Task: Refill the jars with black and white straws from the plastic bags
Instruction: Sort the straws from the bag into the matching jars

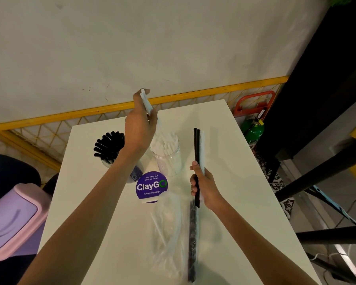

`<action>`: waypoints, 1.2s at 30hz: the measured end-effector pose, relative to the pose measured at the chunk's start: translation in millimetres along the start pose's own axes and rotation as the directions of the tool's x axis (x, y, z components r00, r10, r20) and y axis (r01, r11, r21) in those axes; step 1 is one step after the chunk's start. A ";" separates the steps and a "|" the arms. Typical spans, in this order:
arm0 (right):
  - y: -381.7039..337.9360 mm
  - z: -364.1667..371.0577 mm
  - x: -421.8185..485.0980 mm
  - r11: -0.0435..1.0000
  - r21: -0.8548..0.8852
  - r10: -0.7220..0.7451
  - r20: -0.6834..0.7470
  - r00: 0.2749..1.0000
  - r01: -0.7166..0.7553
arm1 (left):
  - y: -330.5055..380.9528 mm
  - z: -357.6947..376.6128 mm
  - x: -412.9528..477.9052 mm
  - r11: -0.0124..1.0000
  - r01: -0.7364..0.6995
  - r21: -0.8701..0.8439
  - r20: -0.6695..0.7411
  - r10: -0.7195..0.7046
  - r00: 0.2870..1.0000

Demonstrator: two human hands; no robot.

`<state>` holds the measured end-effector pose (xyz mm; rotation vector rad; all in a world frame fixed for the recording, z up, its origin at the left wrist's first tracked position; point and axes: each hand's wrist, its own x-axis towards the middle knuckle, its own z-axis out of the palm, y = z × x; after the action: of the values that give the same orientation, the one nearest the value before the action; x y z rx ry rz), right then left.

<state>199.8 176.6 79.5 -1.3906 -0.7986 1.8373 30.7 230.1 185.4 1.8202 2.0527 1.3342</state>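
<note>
My left hand (139, 124) is raised above the two jars, shut on a white straw (146, 102) that points up and away. Below it, the clear jar of white straws (169, 156) stands on the white table (234, 165), and the jar of black straws (109, 147) stands to its left, partly hidden by my forearm. My right hand (203, 187) holds two black straws (197, 149) and a white one upright, right of the white jar. A clear plastic bag (169, 229) with white straws and a narrow bag of black straws (192, 239) lie near the table's front.
A round purple ClayGo sign (152, 186) stands in front of the jars. A lilac bin with a pink lid (12, 221) sits left of the table. A yellow wire fence (49, 128) runs behind, with a green fire extinguisher (253, 130) at the right. Black furniture legs stand right.
</note>
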 end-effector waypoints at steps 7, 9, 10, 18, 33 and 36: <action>-0.8 -1.6 2.0 1.000 0.017 -0.001 0.001 1.000 0.001 | 11.1 6.6 5.6 0.986 -0.127 0.112 0.066 0.120 0.991; -0.5 -3.3 3.2 1.000 0.008 -0.006 -0.001 1.000 0.006 | 13.3 5.2 5.7 0.980 -0.145 0.138 0.069 0.137 0.988; -0.1 -3.9 3.5 1.000 0.004 -0.010 0.000 1.000 0.010 | 14.1 3.9 5.2 0.977 -0.149 0.150 0.067 0.140 0.988; 2.4 -0.4 1.5 1.000 0.016 -0.023 0.024 0.999 0.023 | 10.4 -3.5 14.1 0.998 -0.047 0.043 -0.046 0.049 0.998; 1.5 1.4 0.4 1.000 0.022 -0.010 0.016 1.000 0.010 | -2.5 -0.2 -0.3 0.993 -0.078 0.084 0.011 0.077 0.997; 1.3 1.7 0.0 1.000 0.019 -0.012 0.016 1.000 0.012 | 3.8 6.2 -1.4 0.976 -0.176 0.132 0.077 0.167 0.983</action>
<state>198.0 175.7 78.9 -1.3576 -0.7940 1.8449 37.6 231.9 183.4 2.1129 2.0422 1.1772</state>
